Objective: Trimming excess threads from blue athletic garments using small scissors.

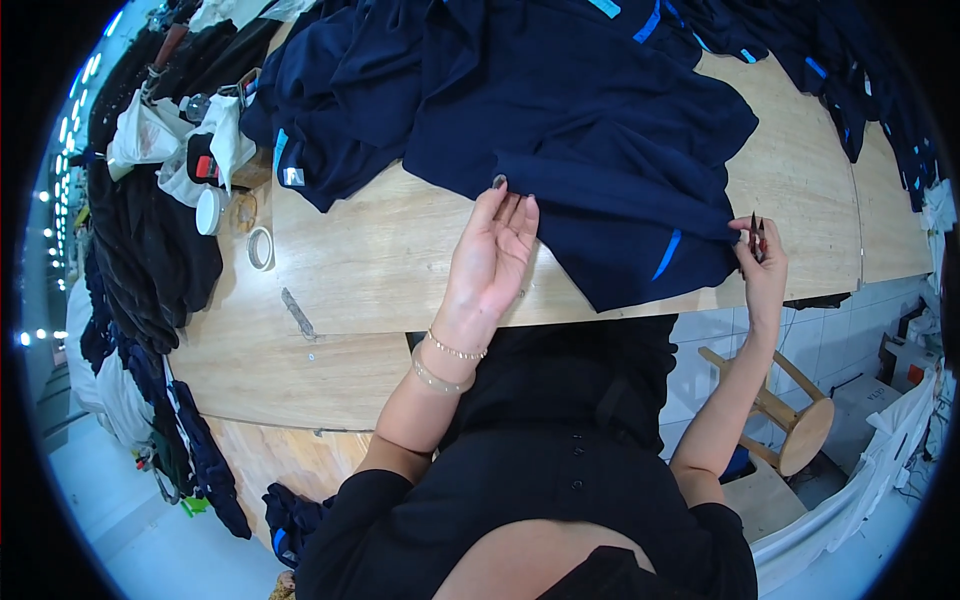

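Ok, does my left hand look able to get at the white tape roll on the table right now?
Probably yes: only bare wood tabletop seems to lie between your left hand and the white tape roll, though your fingertips are at the navy garment's edge.

Garment [590,90] was plain dk navy; strip [667,255] on it was brt blue. Table [350,270] was lt tan w/ wood grain. Snips [757,240] had dk blades, handles looked reddish, tho too small to be sure. Person's top [520,480] was solid blk. Tape roll [251,250] was whitish, stool [806,437] honey-brown.
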A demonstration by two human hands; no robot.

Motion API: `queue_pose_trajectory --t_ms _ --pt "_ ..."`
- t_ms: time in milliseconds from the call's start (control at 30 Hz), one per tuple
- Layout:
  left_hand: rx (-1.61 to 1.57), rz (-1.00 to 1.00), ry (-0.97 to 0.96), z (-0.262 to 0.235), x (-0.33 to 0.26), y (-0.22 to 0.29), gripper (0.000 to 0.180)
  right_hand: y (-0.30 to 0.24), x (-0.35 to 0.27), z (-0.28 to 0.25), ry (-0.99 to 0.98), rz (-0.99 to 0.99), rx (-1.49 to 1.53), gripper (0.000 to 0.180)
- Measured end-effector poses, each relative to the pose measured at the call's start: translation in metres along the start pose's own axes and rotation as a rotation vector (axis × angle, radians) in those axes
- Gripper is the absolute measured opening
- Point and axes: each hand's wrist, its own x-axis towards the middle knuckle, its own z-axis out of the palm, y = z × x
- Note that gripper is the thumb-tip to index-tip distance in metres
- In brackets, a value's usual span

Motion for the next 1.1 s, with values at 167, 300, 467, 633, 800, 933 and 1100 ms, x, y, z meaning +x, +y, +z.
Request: queue_pose_trajectory --t_ms 167,300,467,633,800,933,1100 --pt "-0.064 0.024 -0.198 0.024 -0.024 -0.010 0.011 -0.025 -0.004 -0.008 0.125 -0.091 -0.081 0.034" --pt "-0.033 0.021 -0.237 0.037 -0.032 -0.016 0.010 -0.064 -0.015 0.020 0.056 -0.284 0.002 0.041" --pt "0.006 0.002 -0.220 0.048 -0.039 -0.020 0.009 -0.094 -0.031 0.052 -0.117 -0.284 0.411 0.023" --pt "0.032 0.012 -0.270 0.052 -0.043 -0.019 0.010 -0.124 -0.061 0.081 -0.316 -0.052 0.748 0.007" --pt "0.062 -0.102 -0.238 0.063 -0.050 -0.022 0.018 -0.132 -0.070 0.090 -0.379 -0.055 0.660 0.009" --pt "0.082 -0.197 -0.354 0.053 -0.046 -0.021 0.019 -0.136 -0.068 0.087 -0.367 -0.041 0.644 0.007" --pt "0.185 -0.009 -0.196 0.059 -0.051 -0.030 0.016 -0.140 -0.067 0.084 -0.301 -0.020 0.612 0.008"
